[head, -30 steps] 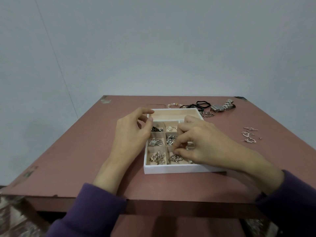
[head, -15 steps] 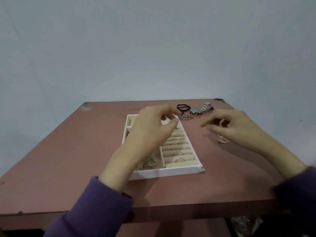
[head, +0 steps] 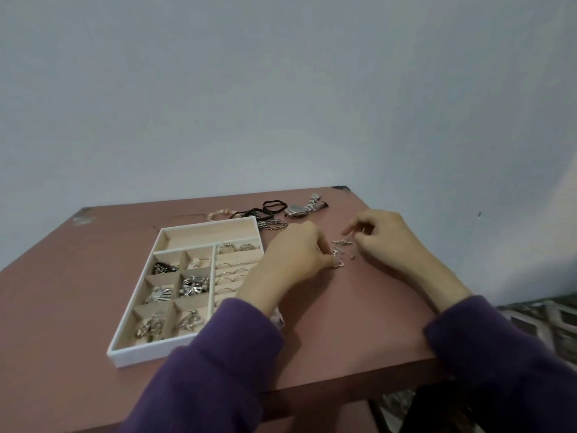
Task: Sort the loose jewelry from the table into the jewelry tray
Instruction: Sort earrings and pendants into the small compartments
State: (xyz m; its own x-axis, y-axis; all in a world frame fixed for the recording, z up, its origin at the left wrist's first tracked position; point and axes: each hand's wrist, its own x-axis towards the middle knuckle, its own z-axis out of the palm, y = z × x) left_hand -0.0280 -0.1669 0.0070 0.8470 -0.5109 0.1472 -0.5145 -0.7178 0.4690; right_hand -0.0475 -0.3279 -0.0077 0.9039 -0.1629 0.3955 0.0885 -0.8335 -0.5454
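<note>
Currently at pickup: left hand [head: 296, 254] curls onto the small silver pieces [head: 341, 252] near the table's [head: 359, 323] right edge, grip we cannot confirm; right hand [head: 384, 239] loose, empty beside them; next we judge a fine pinch, then the jewelry tray [head: 134, 350].

Two hands working: left hand [head: 296, 254], right hand [head: 384, 242]; one tray [head: 137, 356] sitting on one table [head: 78, 276]; one watch [head: 298, 209], one bead bracelet [head: 220, 214] lying.
</note>
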